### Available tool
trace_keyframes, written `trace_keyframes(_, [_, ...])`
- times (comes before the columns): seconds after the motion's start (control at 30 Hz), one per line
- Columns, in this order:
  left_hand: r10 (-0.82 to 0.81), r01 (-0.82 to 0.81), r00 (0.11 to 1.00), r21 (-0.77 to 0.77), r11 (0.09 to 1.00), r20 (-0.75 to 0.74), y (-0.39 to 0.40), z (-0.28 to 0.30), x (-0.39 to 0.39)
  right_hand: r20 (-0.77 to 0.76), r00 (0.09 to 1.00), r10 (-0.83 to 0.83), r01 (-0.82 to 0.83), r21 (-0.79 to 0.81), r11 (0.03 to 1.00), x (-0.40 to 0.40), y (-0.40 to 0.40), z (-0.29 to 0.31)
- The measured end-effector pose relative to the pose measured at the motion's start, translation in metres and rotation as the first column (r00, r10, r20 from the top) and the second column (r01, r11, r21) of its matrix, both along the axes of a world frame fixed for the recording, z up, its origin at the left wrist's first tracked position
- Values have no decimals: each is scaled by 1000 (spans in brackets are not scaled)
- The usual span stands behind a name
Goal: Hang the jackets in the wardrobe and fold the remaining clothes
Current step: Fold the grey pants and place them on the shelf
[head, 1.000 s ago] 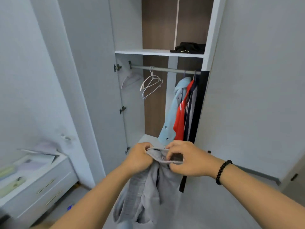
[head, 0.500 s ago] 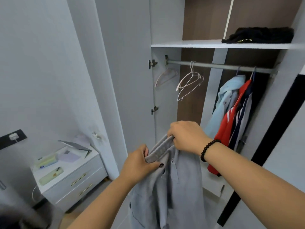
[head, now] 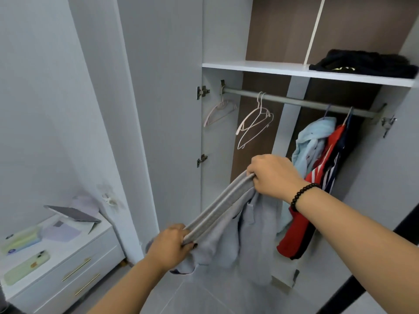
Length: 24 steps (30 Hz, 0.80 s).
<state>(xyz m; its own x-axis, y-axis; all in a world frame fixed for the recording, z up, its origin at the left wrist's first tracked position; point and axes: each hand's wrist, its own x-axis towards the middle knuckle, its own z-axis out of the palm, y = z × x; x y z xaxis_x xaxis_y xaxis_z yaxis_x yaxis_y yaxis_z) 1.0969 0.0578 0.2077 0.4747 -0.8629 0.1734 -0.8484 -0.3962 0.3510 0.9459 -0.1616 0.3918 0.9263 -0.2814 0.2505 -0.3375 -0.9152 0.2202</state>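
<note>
I hold a grey jacket (head: 244,236) in front of the open wardrobe. My left hand (head: 170,248) grips one end of its ribbed collar band low down, and my right hand (head: 272,175), with a black bead bracelet, grips the other end higher up. The band is stretched taut between them and the rest hangs below. Above, the metal rail (head: 294,102) carries empty pale hangers (head: 255,123) and another pink hanger (head: 218,112) at its left end. A light blue garment (head: 310,143), a red one (head: 301,220) and a dark striped one hang on the right.
The open wardrobe door (head: 163,109) stands to the left. A white shelf (head: 272,68) above the rail bears a folded black garment (head: 365,63). A white nightstand (head: 56,264) at lower left holds a phone (head: 26,267), a tablet and papers.
The view has shifted closer to the wardrobe. My hands have moved apart along the collar band, the right rising and the left dropping, so the band is now stretched straight.
</note>
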Motion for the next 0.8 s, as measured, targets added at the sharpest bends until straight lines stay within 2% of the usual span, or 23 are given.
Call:
trace_keyframes(0.13, [-124,121,991,68,990,48,-8,-3,47,24,987,-160,159,8,987,-13,-18,0])
trace_keyframes(0.23, [-227,216,972,141,966,61,-15,4,88,-35,948,-317,318,16,948,-21,-19,-15])
trace_keyframes(0.3, [-269,253,962,224,941,44,-16,13,110,-69,906,-417,422,80,903,-30,-19,-25])
trace_keyframes(0.37, [-268,271,962,229,935,-45,-12,21,136,-84,849,-521,527,189,829,-41,-12,-39])
trace_keyframes(0.47, [-248,289,933,133,948,-259,-10,30,166,-103,761,-640,634,326,701,-60,14,-72])
trace_keyframes(0.53, [-284,327,905,90,941,-317,-13,33,177,-119,698,-706,688,387,614,-66,38,-93])
trace_keyframes(0.6, [-252,303,888,77,950,-384,-17,34,183,-112,627,-771,720,462,518,-72,62,-112])
trace_keyframes(0.7, [-120,260,807,165,951,-579,-20,21,182,-136,518,-844,761,523,383,-78,92,-140])
trace_keyframes(0.8, [-156,405,761,274,872,-630,-22,-10,166,-206,446,-871,813,501,298,-80,114,-166])
